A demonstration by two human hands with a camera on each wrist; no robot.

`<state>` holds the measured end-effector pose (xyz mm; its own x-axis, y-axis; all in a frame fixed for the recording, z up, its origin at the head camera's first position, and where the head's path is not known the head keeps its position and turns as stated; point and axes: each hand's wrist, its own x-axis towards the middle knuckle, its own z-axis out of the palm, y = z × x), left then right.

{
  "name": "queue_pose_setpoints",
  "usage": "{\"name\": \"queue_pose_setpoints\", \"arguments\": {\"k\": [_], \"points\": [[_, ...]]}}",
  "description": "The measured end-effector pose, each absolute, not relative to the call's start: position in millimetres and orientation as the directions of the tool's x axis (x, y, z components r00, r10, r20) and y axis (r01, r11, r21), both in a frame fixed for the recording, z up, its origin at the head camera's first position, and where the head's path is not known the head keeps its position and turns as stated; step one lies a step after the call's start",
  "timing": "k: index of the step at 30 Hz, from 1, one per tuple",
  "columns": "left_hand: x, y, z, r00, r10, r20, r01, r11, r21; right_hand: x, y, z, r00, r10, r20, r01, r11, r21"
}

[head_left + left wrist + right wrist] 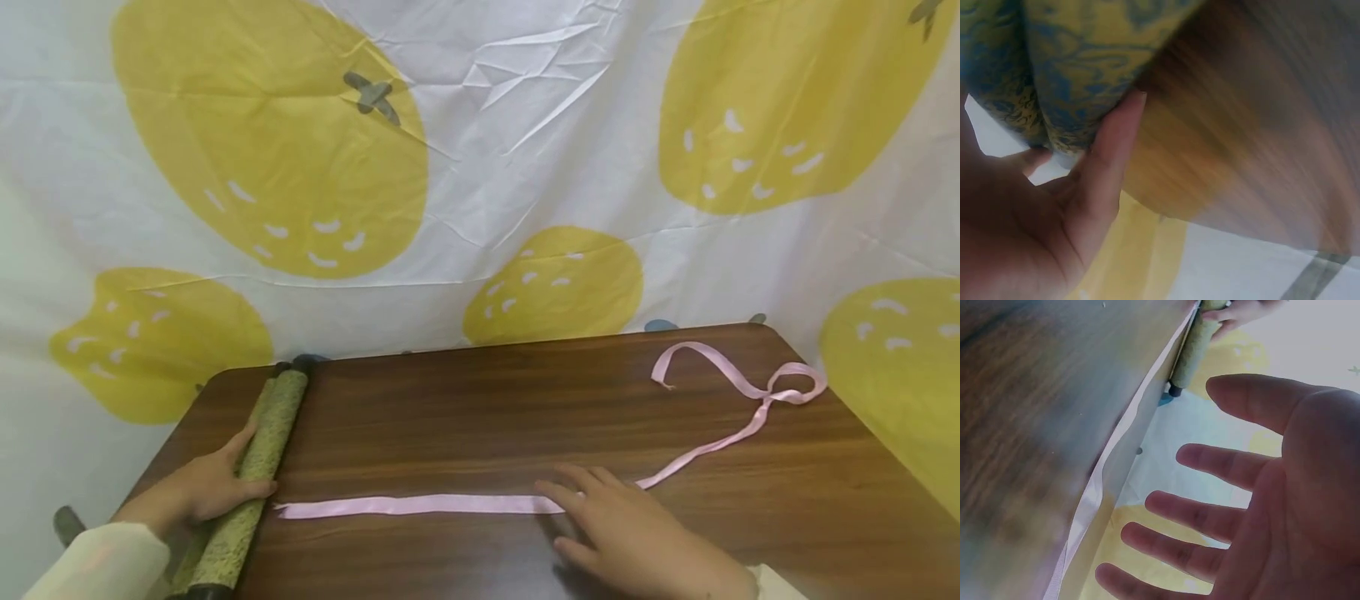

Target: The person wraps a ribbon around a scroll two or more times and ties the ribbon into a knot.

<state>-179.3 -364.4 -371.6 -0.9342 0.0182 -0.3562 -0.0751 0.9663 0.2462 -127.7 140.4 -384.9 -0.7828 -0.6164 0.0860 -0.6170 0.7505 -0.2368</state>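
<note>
At the table's left side lies a double-rolled scroll [272, 437], covered in yellow-green patterned cloth with black end knobs. My left hand [198, 492] grips it from the left, thumb on the near side. In the left wrist view, the two rolls [1085, 62] sit side by side between thumb and fingers. A pink ribbon [450, 504] runs straight from beside the scroll toward the right, then bends into a loop near the far right corner. Over its middle is my right hand [630, 533], fingers spread and holding nothing; the right wrist view shows the ribbon [1138, 394] beyond the fingertips.
The brown wooden table [465, 417] has rounded far corners. Behind and beside it hangs a white cloth [450, 308] printed with large yellow lemons. A dark rounded object [67, 525] shows beyond the left edge, its kind unclear.
</note>
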Motion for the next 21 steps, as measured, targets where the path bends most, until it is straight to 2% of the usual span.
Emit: {"name": "queue_pose_setpoints", "arguments": {"k": [6,12,21], "points": [[-176,-345,-362,-0.942,-0.026,-0.333,-0.096,0.976,0.197,-129,142,-384,-0.782,-0.614,0.112,-0.621,0.750,-0.226],[-171,-312,-353,-0.952,-0.052,-0.302,-0.121,0.969,0.215,-129,144,-383,-0.779,-0.617,0.112,-0.624,0.748,-0.227],[-160,-253,-351,-0.980,0.015,-0.200,-0.029,0.976,0.215,-130,146,-383,-0.792,-0.599,0.120,-0.609,0.758,-0.233]]}}
